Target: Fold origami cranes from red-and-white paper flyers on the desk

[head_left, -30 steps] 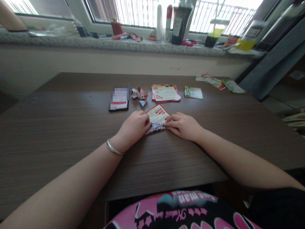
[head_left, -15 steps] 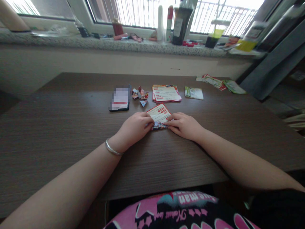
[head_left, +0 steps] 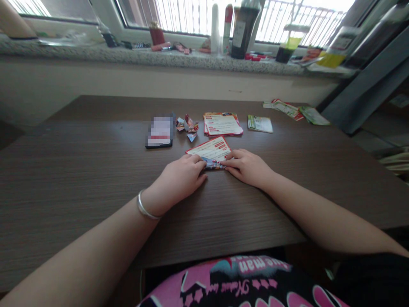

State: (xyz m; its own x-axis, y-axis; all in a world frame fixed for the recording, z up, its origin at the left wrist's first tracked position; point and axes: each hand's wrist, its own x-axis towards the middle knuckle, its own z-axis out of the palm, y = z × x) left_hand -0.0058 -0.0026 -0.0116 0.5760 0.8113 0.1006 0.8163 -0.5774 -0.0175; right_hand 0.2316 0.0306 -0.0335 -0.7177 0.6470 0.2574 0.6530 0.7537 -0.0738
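A red-bordered printed paper card [head_left: 212,149] lies in front of me, its near edge folded up into a narrow strip that shows a blue printed back. My left hand [head_left: 182,177], with a silver bangle on its wrist, presses its closed fingers on the left part of the fold; its thumb rests lower, by the table. At the right end of the fold, my right hand [head_left: 247,166] has its fingertips and thumb closed on the strip. Fingers of both hands cover parts of the fold.
Beyond the card lie a phone [head_left: 159,131], folded paper pieces [head_left: 188,125], a stack of printed cards [head_left: 223,124] and a smaller green-edged stack [head_left: 260,123]. More paper packets [head_left: 287,109] sit at the far right of the table [head_left: 96,192]. Bottles [head_left: 244,32] line the windowsill.
The folded strip is pressed flatter and the card's left corner now spreads out further left. My left hand has shifted slightly left and down, its thumb coming away from the fold.
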